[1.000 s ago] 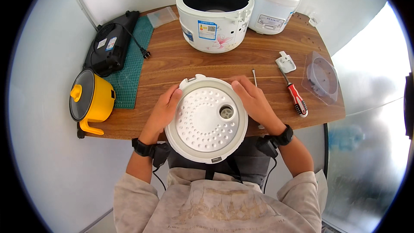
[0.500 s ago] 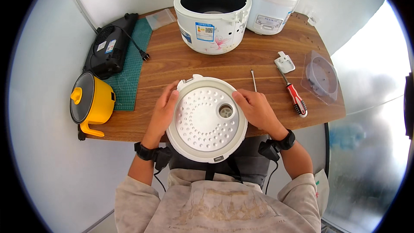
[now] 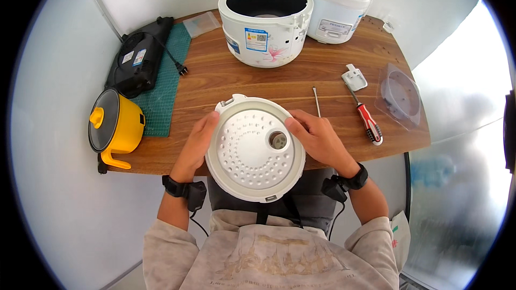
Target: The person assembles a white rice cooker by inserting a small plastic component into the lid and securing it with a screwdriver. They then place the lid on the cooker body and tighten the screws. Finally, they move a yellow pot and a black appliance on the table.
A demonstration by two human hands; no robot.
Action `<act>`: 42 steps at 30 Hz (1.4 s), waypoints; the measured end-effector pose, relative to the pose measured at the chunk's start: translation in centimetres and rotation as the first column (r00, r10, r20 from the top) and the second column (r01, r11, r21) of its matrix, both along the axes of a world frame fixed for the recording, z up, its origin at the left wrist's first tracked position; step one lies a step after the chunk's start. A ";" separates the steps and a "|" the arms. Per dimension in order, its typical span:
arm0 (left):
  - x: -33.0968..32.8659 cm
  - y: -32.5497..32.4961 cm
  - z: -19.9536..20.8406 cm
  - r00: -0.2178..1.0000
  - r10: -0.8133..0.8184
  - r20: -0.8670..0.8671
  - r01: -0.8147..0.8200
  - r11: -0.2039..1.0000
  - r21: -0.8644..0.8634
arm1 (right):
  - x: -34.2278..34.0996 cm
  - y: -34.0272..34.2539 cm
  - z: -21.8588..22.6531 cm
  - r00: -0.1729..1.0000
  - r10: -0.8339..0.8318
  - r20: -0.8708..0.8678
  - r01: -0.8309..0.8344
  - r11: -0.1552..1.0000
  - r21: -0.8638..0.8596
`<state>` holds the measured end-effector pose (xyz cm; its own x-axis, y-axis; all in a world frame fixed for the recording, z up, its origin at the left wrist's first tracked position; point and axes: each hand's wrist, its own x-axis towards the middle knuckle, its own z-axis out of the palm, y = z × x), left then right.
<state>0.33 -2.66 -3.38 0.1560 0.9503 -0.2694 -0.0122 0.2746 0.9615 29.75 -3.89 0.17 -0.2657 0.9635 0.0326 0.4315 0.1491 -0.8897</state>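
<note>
Over the table edge, both hands — left hand (image 3: 196, 142), right hand (image 3: 318, 138) — clasp the white lid (image 3: 252, 147).

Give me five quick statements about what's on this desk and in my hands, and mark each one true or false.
1. Both hands hold the round white perforated lid, the left hand on one edge and the right hand on the other. True.
2. The red-handled screwdriver lies on the green mat. False: it lies on the bare wood right of the lid; the green cutting mat is at the left.
3. The nearer white cooker body stands open with no lid. True.
4. The yellow pot is at the table's right end. False: it is at the left end.
5. A thin metal rod lies on the wood near the right hand. True.
</note>
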 end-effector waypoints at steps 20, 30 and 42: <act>-1.3 0.2 -1.9 0.819 0.237 0.522 -0.090 0.953 -0.290 | -1.6 1.9 0.9 0.957 -0.082 0.279 -0.074 0.858 0.509; -1.0 0.0 -1.1 0.842 0.183 0.508 -0.042 0.960 -0.276 | -2.0 1.8 1.9 0.991 -0.124 0.048 0.097 0.922 0.374; -1.2 -0.3 -1.5 0.896 0.168 0.412 -0.068 0.967 -0.246 | 6.0 1.4 4.2 0.857 -0.466 -0.219 0.496 0.861 0.109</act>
<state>-0.88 -2.91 -4.84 0.1936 0.8932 -0.4059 -0.4520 0.4484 0.7711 35.70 -2.53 4.38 0.2551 0.9471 0.1948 0.3216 0.1069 -0.9408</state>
